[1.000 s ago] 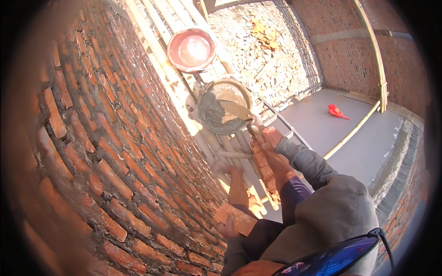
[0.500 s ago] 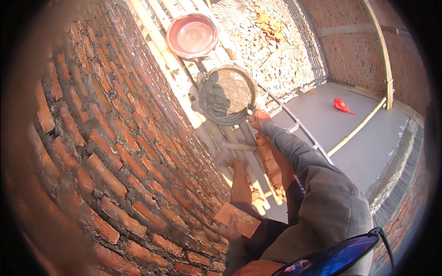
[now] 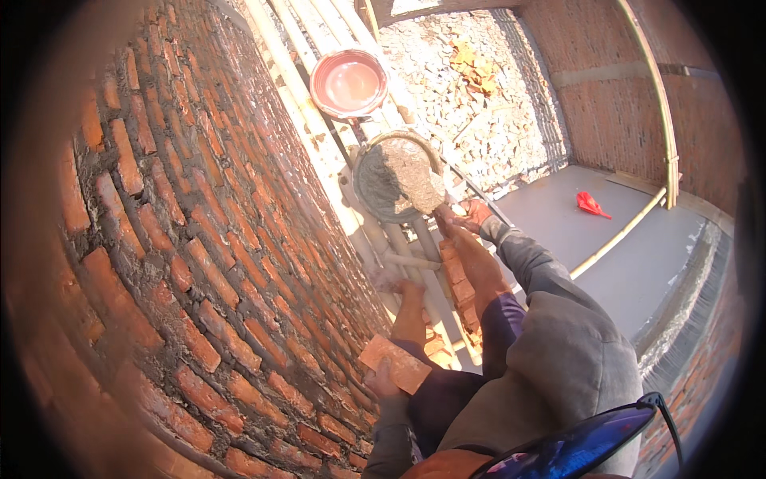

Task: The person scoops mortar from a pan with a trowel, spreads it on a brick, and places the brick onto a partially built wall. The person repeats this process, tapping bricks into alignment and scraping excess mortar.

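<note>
My left hand [image 3: 382, 378] is closed around a loose red brick [image 3: 400, 364], low in front of my lap and close beside the brick wall [image 3: 231, 263]. Farther out, my right hand [image 3: 474, 216] grips a trowel, whose blade is largely hidden under a heap of wet mortar [image 3: 420, 188]. That loaded trowel is over the right rim of a round dark bucket [image 3: 372, 191] of grey mortar. Beyond this bucket stands a reddish basin [image 3: 349, 83], its inside pale and shiny.
Bamboo poles [image 3: 299, 104] form the platform under the bucket and my feet. Stacked bricks [image 3: 460, 279] lie by my right leg. A metal ladder [image 3: 479, 191] leans right of the bucket. Below are rubble [image 3: 447, 104], a grey floor [image 3: 550, 199] with a red scrap [image 3: 592, 205], and a bamboo rail [image 3: 618, 233].
My right hand has drawn back slightly right and down, and a heap of mortar now shows on the trowel. My left hand still holds the brick, a little farther left and higher.
</note>
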`<state>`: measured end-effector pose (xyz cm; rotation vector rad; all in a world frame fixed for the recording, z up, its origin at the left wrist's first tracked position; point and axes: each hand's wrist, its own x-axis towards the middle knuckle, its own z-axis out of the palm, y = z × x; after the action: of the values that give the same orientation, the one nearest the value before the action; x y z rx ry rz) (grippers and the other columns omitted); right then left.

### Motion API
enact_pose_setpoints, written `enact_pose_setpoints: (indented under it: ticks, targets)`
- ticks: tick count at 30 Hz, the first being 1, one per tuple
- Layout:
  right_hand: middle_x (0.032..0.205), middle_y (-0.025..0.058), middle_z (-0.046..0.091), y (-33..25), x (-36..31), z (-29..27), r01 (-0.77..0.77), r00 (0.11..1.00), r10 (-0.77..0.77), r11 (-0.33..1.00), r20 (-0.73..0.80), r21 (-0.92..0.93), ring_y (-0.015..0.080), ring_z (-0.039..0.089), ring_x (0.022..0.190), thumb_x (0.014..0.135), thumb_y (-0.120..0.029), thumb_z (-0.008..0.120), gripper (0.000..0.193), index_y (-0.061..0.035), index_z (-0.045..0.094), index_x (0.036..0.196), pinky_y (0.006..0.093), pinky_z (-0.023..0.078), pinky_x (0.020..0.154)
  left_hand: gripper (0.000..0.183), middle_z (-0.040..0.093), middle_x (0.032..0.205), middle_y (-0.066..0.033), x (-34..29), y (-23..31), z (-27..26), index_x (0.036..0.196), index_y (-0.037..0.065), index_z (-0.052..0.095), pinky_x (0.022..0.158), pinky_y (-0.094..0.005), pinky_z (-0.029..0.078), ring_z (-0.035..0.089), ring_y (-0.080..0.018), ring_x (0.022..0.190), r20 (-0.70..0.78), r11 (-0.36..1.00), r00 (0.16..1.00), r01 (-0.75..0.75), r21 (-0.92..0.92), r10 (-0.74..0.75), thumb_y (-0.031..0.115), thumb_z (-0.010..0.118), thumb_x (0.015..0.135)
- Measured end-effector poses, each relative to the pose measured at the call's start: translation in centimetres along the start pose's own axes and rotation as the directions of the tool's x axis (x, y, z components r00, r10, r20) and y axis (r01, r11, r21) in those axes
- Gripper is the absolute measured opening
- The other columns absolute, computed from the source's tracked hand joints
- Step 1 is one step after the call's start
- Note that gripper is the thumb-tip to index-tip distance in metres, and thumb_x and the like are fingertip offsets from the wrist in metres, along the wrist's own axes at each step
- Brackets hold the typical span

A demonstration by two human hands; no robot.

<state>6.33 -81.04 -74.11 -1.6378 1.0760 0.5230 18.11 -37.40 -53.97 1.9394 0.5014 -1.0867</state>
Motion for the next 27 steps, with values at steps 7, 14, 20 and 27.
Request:
enact_pose_setpoints:
  ticks: [7, 14, 20, 27]
  targets:
    - [0.079, 0.0144, 0.065, -9.5, -12.8, -13.9, 0.176, 0.982, -0.170, 0.982, 0.087, -0.064, 0.0218, 0.065, 0.075, 0.087, -0.023, 0.081, 0.032, 0.0048, 0.065, 0.087, 0.0386, 0.054, 0.070, 0.035, 0.071, 0.105, -0.0165, 3.5, -3.0, 0.6, 0.121, -0.001, 0.064, 0.083, -0.0471, 0.062, 0.073, -0.0340, 0.091, 0.163, 0.331, 0.975, 0.204, -0.921, -0.149, 0.020, 0.067, 0.093]
    - [0.082, 0.0070, 0.067, -32.0, -25.2, -26.4, 0.500, 0.814, -0.337, 0.822, 0.474, -0.272, 0.0141, 0.057, 0.073, 0.090, -0.019, 0.081, 0.030, 0.0064, 0.070, 0.101, 0.0335, 0.050, 0.066, 0.040, 0.072, 0.109, -0.0131, -0.7, -0.4, -2.6, 0.125, 0.005, 0.063, 0.082, -0.0476, 0.058, 0.071, -0.0339, 0.090, 0.120, 0.310, 0.980, 0.164, -0.936, -0.157, 0.030, 0.067, 0.094]
    - [0.069, 0.0054, 0.060, -54.1, -34.4, -22.8, 0.788, 0.539, -0.175, 0.450, 0.824, -0.420, 0.0122, 0.052, 0.065, 0.091, -0.027, 0.080, 0.031, 0.0023, 0.073, 0.099, 0.0330, 0.045, 0.060, 0.047, 0.076, 0.092, -0.0134, -7.4, -5.1, -3.9, 0.104, -0.002, 0.077, 0.074, -0.0442, 0.056, 0.073, -0.0297, 0.082, -0.260, 0.646, 0.858, 0.105, -0.756, -0.443, 0.030, 0.085, 0.071]
    - [0.068, 0.0041, 0.061, -70.4, -42.5, -11.9, 0.962, 0.077, -0.068, 0.268, 0.995, -0.056, 0.0139, 0.053, 0.062, 0.094, -0.032, 0.076, 0.034, 0.0011, 0.068, 0.087, 0.0341, 0.043, 0.057, 0.063, 0.076, 0.106, -0.0193, -14.8, -19.2, 4.5, 0.108, -0.002, 0.076, 0.086, -0.0428, 0.055, 0.073, -0.0318, 0.099, -0.363, 0.650, 0.713, 0.169, -0.741, -0.599, 0.043, 0.087, 0.066]
